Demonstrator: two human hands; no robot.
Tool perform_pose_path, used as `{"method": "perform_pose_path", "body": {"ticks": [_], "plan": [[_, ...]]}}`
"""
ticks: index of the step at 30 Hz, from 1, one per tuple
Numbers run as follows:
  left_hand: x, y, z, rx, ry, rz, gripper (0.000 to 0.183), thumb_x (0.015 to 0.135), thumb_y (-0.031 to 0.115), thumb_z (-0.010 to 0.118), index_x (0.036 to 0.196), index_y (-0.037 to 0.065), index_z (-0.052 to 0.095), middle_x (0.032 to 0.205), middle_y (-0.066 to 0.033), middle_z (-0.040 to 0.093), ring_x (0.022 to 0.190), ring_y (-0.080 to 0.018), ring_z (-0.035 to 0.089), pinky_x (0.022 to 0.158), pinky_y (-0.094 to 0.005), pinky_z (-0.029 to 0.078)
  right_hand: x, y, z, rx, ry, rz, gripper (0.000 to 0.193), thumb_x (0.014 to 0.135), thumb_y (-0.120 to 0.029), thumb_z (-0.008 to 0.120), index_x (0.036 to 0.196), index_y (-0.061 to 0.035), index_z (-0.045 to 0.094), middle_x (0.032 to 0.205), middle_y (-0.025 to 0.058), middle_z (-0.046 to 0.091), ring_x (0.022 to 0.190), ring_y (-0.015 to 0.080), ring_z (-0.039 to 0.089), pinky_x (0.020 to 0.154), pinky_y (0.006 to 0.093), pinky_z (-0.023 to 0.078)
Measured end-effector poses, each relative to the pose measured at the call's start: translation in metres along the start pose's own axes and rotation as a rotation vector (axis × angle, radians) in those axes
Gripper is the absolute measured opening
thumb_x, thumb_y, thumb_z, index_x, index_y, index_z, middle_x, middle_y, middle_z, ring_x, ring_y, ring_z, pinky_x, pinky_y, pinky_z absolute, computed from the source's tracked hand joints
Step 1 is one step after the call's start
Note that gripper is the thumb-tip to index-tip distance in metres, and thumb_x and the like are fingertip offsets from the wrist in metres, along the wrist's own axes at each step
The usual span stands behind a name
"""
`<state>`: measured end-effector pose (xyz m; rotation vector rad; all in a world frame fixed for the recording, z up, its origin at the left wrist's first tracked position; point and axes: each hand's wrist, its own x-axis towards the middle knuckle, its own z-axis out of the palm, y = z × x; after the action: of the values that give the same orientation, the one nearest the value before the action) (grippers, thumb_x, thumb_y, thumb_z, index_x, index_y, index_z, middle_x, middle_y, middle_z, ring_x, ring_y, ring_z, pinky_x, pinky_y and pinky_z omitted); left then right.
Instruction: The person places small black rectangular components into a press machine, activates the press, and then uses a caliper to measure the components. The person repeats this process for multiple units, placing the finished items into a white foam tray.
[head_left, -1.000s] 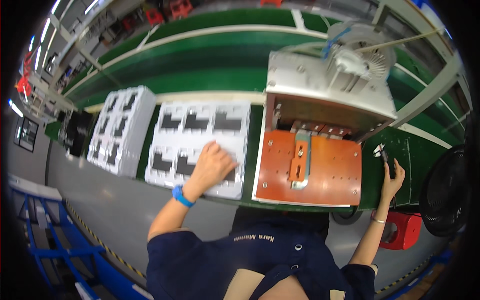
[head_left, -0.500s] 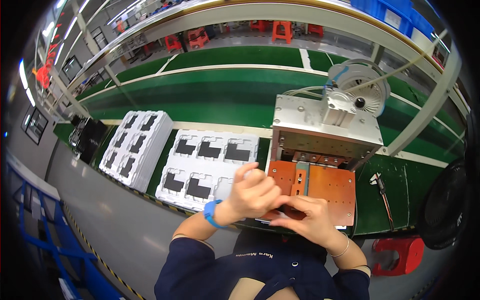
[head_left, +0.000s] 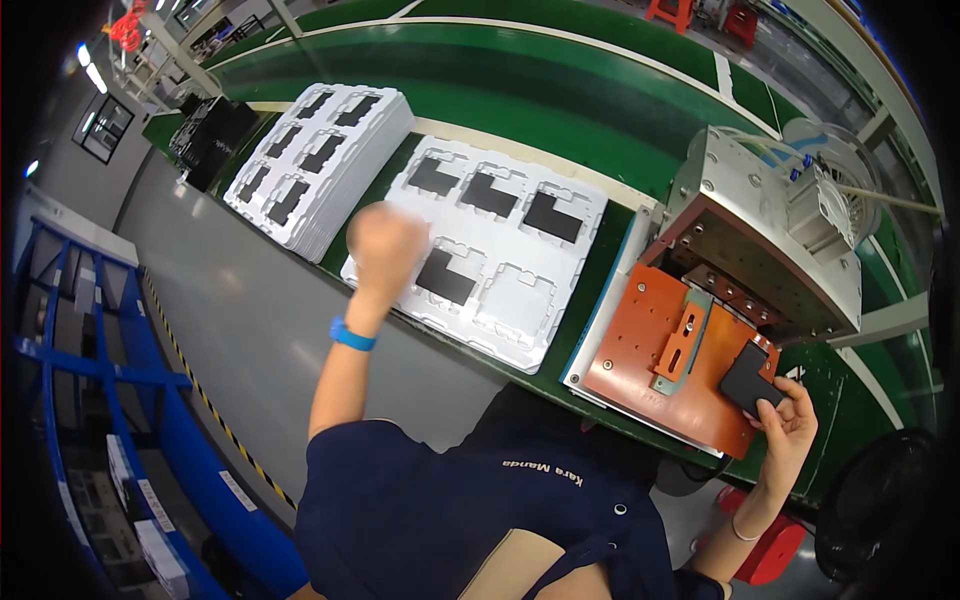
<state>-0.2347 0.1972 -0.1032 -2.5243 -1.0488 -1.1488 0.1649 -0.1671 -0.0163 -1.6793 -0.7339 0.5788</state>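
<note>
My right hand [head_left: 785, 420] pinches the lower corner of a black L-shaped part [head_left: 748, 378] between thumb and fingers. That part is over the right side of an orange fixture plate [head_left: 640, 350], in front of a metal press [head_left: 740, 210]. My left hand [head_left: 388, 245], with a blue wristband [head_left: 352, 335], is over the near left pocket of a white tray [head_left: 440, 215]. It is smeared by motion, so its fingers and anything in them cannot be made out. Several flat black L-shaped pieces [head_left: 553, 217] lie in the tray. Its near right pocket [head_left: 515, 305] holds no piece.
Left of the tray stands a stack of white trays [head_left: 345, 170] with black pieces in the top one. A green conveyor belt [head_left: 560, 75] runs behind. A slotted orange bar [head_left: 683, 340] sits on the fixture plate. A black fan [head_left: 870, 500] is at the right.
My hands have parted from in front of the fixture plate. The left has moved left over the tray, the right rightward with the black part. The view has turned left and down.
</note>
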Motion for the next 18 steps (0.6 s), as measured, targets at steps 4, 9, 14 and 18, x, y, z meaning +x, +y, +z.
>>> {"method": "perform_pose_path", "body": {"ticks": [4,9,14,18], "plan": [[-0.014,-0.032,0.002,0.022,-0.171,0.038,0.015,0.082,0.017,0.073,0.074,0.005,0.067,0.071,-0.0048,0.063,0.087,-0.0269,0.057,0.084,-0.042,0.042,0.009,-0.009,0.016,0.012,-0.056,0.102,0.034,0.084,0.005,0.07,0.116,0.0057,0.059,0.082,0.0034,0.064,0.07,0.0055,0.062,0.065,0.019,0.051],[0.006,-0.027,0.007,-0.011,-0.24,0.148,0.024,0.082,0.022,0.074,0.066,0.005,0.066,0.065,-0.0041,0.057,0.074,-0.0256,0.05,0.078,-0.0404,0.041,0.011,-0.01,0.03,-0.157,-0.077,-0.014,0.028,0.081,0.006,0.072,0.108,0.0053,0.067,0.092,0.0033,0.06,0.067,0.0036,0.053,0.059,0.0171,0.043],[0.006,-0.036,0.014,0.016,-0.257,0.21,0.025,0.085,0.02,0.068,0.066,0.003,0.065,0.068,-0.0055,0.056,0.076,-0.027,0.05,0.078,-0.0427,0.04,0.004,-0.018,0.053,-0.551,0.051,-0.331,0.028,0.07,-0.002,0.081,0.097,-0.0028,0.075,0.094,0.0056,0.058,0.084,0.0167,0.056,0.063,0.026,0.046],[0.012,-0.037,0.01,0.026,-0.111,0.074,0.034,0.092,0.016,0.063,0.063,0.001,0.053,0.063,-0.0081,0.048,0.076,-0.0279,0.048,0.078,-0.0425,0.038,0.005,-0.023,0.047,-0.634,-0.084,-0.513,0.041,0.066,-0.015,0.085,0.104,-0.0067,0.073,0.108,0.0087,0.066,0.101,0.0289,0.057,0.091,0.0378,0.045]]}}
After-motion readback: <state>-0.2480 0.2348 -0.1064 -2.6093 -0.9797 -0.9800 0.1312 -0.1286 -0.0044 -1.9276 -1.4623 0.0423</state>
